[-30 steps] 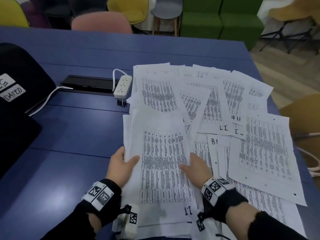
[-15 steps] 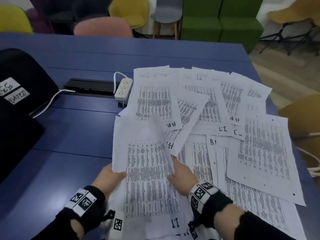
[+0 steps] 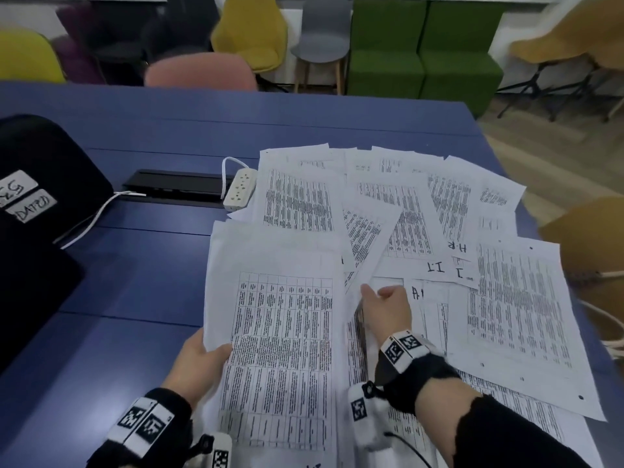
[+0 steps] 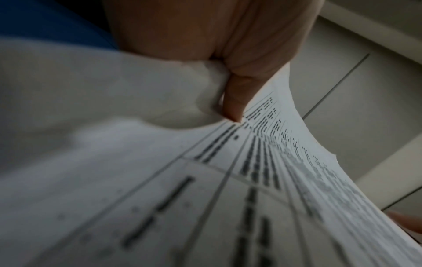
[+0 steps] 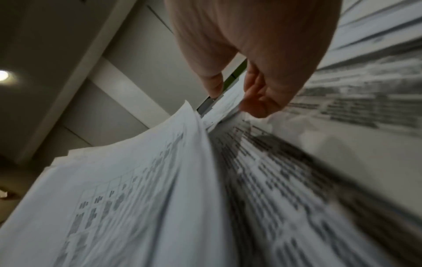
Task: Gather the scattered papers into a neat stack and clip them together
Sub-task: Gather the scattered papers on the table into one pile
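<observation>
Printed white sheets (image 3: 405,204) lie fanned over the right half of the blue table (image 3: 135,282). My left hand (image 3: 206,356) grips the left edge of a gathered stack (image 3: 273,332), thumb on top and the edge raised off the table. In the left wrist view the thumb (image 4: 233,106) presses into the stack (image 4: 228,180) and buckles it. My right hand (image 3: 385,305) rests on the loose sheets just right of the stack, fingers loosely bent. In the right wrist view that hand (image 5: 251,86) has thumb and fingers apart with nothing between them, beside the stack's right edge (image 5: 137,180).
A white power strip (image 3: 240,189) and a black cable slot (image 3: 175,187) lie at the papers' far left corner. A black bag (image 3: 50,184) fills the table's left side. One large sheet (image 3: 520,305) reaches the right table edge. Chairs (image 3: 199,72) stand beyond the table.
My left hand has lifted the stack's left edge. My right hand has let go of the stack's right side and moved forward and right onto the loose sheets.
</observation>
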A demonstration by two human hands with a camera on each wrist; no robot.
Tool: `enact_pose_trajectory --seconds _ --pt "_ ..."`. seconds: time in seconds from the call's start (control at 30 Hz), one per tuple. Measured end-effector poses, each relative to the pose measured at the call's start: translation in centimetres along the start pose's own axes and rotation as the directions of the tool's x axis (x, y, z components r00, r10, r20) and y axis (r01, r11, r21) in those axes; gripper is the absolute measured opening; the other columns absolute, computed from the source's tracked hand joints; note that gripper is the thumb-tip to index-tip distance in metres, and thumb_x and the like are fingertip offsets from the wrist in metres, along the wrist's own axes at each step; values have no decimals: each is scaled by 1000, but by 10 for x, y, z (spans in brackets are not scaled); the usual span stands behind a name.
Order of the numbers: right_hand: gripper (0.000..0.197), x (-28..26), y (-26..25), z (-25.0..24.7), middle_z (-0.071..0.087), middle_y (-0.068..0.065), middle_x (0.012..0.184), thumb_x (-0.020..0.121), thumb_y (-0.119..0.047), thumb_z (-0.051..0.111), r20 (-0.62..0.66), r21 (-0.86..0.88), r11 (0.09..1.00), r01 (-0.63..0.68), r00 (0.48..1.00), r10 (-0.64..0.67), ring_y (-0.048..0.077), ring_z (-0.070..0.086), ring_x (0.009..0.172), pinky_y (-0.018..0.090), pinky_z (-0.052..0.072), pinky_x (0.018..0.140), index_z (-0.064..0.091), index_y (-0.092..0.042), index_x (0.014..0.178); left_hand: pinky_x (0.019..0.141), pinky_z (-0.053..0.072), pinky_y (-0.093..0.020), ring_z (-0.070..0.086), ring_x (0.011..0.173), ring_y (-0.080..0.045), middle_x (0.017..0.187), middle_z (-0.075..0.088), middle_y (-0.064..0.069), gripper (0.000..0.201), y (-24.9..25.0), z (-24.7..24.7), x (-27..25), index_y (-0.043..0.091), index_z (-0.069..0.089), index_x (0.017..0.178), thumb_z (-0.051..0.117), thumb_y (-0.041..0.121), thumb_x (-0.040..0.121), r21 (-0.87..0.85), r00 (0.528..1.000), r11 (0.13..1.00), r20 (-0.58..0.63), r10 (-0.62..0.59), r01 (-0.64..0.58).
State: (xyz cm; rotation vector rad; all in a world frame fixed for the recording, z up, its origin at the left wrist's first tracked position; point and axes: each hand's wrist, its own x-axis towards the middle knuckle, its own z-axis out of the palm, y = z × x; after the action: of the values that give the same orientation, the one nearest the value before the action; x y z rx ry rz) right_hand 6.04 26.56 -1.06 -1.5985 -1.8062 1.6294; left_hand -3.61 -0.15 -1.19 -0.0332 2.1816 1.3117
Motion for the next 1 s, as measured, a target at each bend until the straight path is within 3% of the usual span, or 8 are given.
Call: enact_pose_trajectory --seconds 0.13,0.27,0.4,0.53,0.67,0.8,0.87,1.0 --pt "28 36 -22 -3 57 9 82 83 -29 66 65 -97 994 -41 997 47 21 55 68 28 46 64 50 -8 91 77 51 -33 66 95 -21 104 70 -1 33 3 -10 12 16 60 119 53 0 91 128 1000 992 16 -20 18" --pt "35 68 -36 9 72 22 82 70 -28 75 128 -34 989 -147 980 150 35 71 79 51 58 79 63 2 83 55 45 -27 59 69 -21 84 64 -7 25 13 -9 23 12 58 101 48 -7 88 290 1000 957 14 8 -12" --pt "46 68 -54 23 62 11 75 73 -32 79 131 -73 979 -190 971 199 27 62 75 36 53 78 57 5 90 60 45 -28 60 75 -17 84 65 0 30 16 -9 27 24 56 92 50 -6 87 320 997 946 70 27 -48" --pt "47 68 -62 38 62 14 102 86 -21 67 98 -190 975 -117 986 138 29 62 94 30 48 74 50 6 121 63 44 -22 60 86 -9 94 64 6 33 12 -11 27 26 53 102 51 -4 89 280 995 958 93 43 -68" --pt "57 77 -66 31 60 16 123 87 -6 58 27 -274 959 -77 996 88 31 62 103 30 51 74 38 2 140 71 46 -28 61 92 -16 95 63 8 32 6 -13 29 25 52 105 52 -3 90 244 997 968 73 33 -49" --pt "42 84 -63 6 58 10 83 88 -11 61 -9 -410 909 -82 996 85 25 60 72 26 48 65 49 10 122 78 46 -31 59 98 -22 94 61 11 32 4 -13 29 21 52 113 53 -2 90 238 997 970 65 37 -51" --pt "49 84 -62 1 61 14 103 89 -13 61 29 -444 893 -78 994 101 29 64 89 26 49 70 43 9 129 82 45 -30 59 100 -21 96 62 11 33 3 -11 28 19 54 117 52 -2 91 233 995 969 71 63 -78" --pt "46 79 -68 7 52 18 138 97 -21 50 142 -487 873 -38 982 123 32 53 123 35 43 104 45 3 136 71 42 -19 58 90 -11 92 60 18 30 2 -9 25 23 52 110 50 -2 93 194 992 973 47 114 -121"
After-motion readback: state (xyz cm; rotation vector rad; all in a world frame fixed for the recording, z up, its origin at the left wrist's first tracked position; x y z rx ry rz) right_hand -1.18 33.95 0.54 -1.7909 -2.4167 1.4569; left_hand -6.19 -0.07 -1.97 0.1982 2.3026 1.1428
